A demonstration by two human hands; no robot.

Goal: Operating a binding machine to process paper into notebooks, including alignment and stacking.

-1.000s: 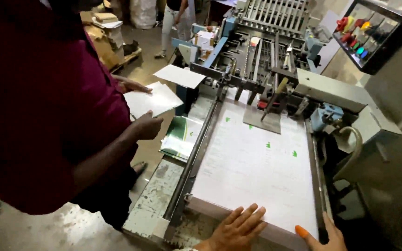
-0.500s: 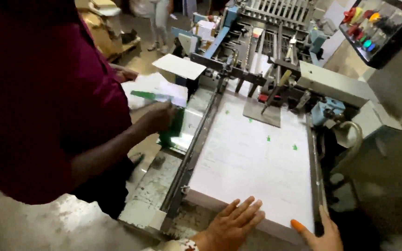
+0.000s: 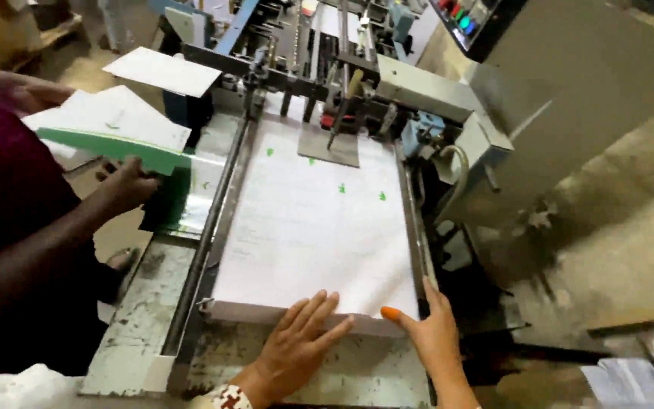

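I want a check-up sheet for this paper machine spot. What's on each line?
Surface: scuffed grey metal machine bed, paint worn.
Job's things: big white paper stack with small green marks, lying flat between the side rails.
Clutter: a co-worker's hand holds white and green sheets at the side.
Hands: left hand flat on the stack's near edge; right hand at its near corner.
Cables: pale hose beside the machine.
Surroundings: dusty concrete floor.

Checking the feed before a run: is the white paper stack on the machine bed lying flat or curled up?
Flat. The paper stack lies spread level between the side rails, both hands resting at its near edge.
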